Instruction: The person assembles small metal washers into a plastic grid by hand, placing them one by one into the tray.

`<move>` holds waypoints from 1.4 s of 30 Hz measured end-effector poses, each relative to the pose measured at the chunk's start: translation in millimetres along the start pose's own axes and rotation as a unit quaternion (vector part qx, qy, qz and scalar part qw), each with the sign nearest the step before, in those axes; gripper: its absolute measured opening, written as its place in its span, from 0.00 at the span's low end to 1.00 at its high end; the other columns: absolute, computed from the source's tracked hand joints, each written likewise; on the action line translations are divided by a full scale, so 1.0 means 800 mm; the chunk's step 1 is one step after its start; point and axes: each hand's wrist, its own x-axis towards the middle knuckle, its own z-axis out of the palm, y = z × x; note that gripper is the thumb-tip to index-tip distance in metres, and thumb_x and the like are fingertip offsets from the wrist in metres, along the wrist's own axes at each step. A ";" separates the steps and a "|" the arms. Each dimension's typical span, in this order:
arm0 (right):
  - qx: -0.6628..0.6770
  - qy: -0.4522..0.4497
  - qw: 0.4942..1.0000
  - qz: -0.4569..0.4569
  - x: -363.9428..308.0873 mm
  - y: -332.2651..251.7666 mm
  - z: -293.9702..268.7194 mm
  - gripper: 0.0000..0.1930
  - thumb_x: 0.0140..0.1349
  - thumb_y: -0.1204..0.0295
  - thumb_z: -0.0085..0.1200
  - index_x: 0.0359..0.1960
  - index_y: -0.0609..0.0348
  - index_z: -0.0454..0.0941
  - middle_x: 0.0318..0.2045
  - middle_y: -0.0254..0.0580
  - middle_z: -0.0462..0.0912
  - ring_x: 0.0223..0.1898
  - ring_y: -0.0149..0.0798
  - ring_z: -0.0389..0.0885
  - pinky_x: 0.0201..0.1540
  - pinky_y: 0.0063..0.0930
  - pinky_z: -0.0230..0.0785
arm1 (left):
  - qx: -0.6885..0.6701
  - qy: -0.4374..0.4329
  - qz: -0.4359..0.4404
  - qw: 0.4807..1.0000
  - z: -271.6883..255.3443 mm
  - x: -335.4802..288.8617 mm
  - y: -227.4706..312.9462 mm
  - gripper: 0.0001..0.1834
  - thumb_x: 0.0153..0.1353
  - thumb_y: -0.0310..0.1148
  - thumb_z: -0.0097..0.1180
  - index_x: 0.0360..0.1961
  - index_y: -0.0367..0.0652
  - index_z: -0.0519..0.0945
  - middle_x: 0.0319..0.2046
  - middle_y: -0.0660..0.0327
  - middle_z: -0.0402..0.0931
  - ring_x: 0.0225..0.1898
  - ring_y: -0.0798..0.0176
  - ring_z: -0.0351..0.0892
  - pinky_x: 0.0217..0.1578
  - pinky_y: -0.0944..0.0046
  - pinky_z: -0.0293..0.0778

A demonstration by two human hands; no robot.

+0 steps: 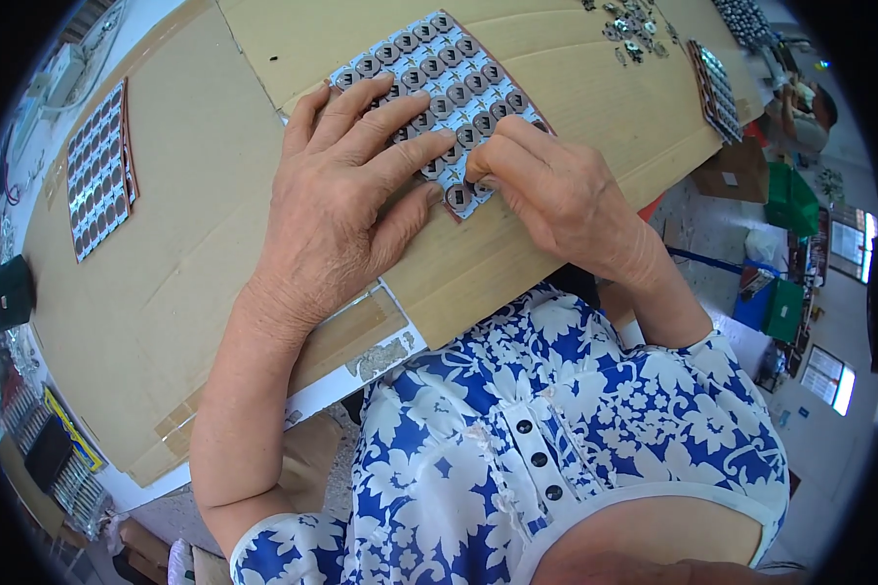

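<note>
A panel [458, 73] with rows of round, dark grey pieces on a light blue-white board lies on the cardboard-covered table in front of me. My left hand [337, 195] rests on its left part with the fingers spread, hiding some of the rows. At the panel's near right edge, my right hand [561, 190] is closed in a pinch, thumb and forefinger together just above the round pieces. Whatever is between those fingertips is hidden. The fingertips of both hands are a short way apart, and the panel's near corner shows between them.
Similar panels lie stacked at the left [98, 175] and far right [715, 93]. Small loose metal parts [639, 29] are heaped at the far side. The cardboard table cover [185, 292] ends at my body. Green bins [790, 200] and another person [810, 112] are beyond the table at right.
</note>
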 end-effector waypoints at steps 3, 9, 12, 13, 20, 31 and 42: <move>0.012 0.035 0.999 0.003 -0.001 -0.006 0.011 0.09 0.71 0.80 0.63 0.50 0.59 0.80 0.40 0.47 0.81 0.39 0.55 0.88 0.40 0.46 0.81 | -0.002 0.001 -0.003 1.000 -0.001 -0.001 0.000 0.28 0.60 0.31 0.77 0.63 0.52 0.92 0.70 0.58 0.86 0.79 0.44 0.75 0.83 0.35 0.61; 0.091 0.105 0.987 0.080 -0.006 -0.013 0.024 0.07 0.69 0.82 0.67 0.47 0.62 0.85 0.40 0.46 0.84 0.39 0.51 0.89 0.40 0.41 0.80 | -0.004 -0.002 -0.008 1.000 -0.004 0.001 -0.005 0.29 0.58 0.32 0.79 0.63 0.54 0.92 0.71 0.59 0.85 0.79 0.44 0.75 0.83 0.35 0.61; 0.136 0.113 0.976 0.126 -0.009 -0.021 0.021 0.06 0.68 0.82 0.67 0.45 0.62 0.88 0.39 0.45 0.83 0.39 0.50 0.88 0.39 0.40 0.79 | -0.005 -0.006 -0.006 1.000 -0.008 0.002 -0.004 0.28 0.59 0.32 0.79 0.63 0.52 0.92 0.71 0.58 0.85 0.78 0.43 0.75 0.82 0.35 0.61; 0.140 0.107 0.977 0.118 -0.013 -0.022 0.014 0.07 0.68 0.82 0.68 0.46 0.61 0.88 0.39 0.45 0.83 0.38 0.50 0.88 0.39 0.40 0.79 | -0.011 -0.005 0.005 1.000 -0.012 0.006 -0.002 0.27 0.60 0.34 0.77 0.62 0.51 0.91 0.69 0.57 0.85 0.77 0.43 0.75 0.80 0.32 0.61; 0.263 0.099 0.937 0.207 0.005 0.014 -0.020 0.10 0.67 0.80 0.70 0.49 0.61 0.89 0.39 0.39 0.86 0.37 0.40 0.88 0.39 0.33 0.79 | -0.038 0.014 -0.001 0.999 -0.017 0.020 0.007 0.29 0.57 0.39 0.78 0.62 0.46 0.90 0.70 0.46 0.82 0.74 0.36 0.76 0.77 0.27 0.60; -0.102 0.110 0.974 0.170 0.207 0.340 -0.120 0.34 0.67 0.48 0.72 0.68 0.55 0.84 0.63 0.49 0.84 0.68 0.51 0.83 0.72 0.49 0.75 | 0.031 0.037 -0.169 0.984 -0.026 0.193 -0.119 0.38 0.65 0.36 0.72 0.76 0.38 0.78 0.71 0.43 0.80 0.74 0.41 0.77 0.72 0.45 0.75; -0.039 0.045 0.998 0.037 0.164 0.291 -0.092 0.23 0.61 0.61 0.73 0.55 0.57 0.86 0.57 0.47 0.85 0.63 0.51 0.83 0.67 0.49 0.74 | 0.102 -0.073 -0.029 0.992 0.030 0.286 -0.137 0.31 0.59 0.37 0.69 0.65 0.44 0.87 0.70 0.51 0.82 0.74 0.45 0.76 0.79 0.31 0.60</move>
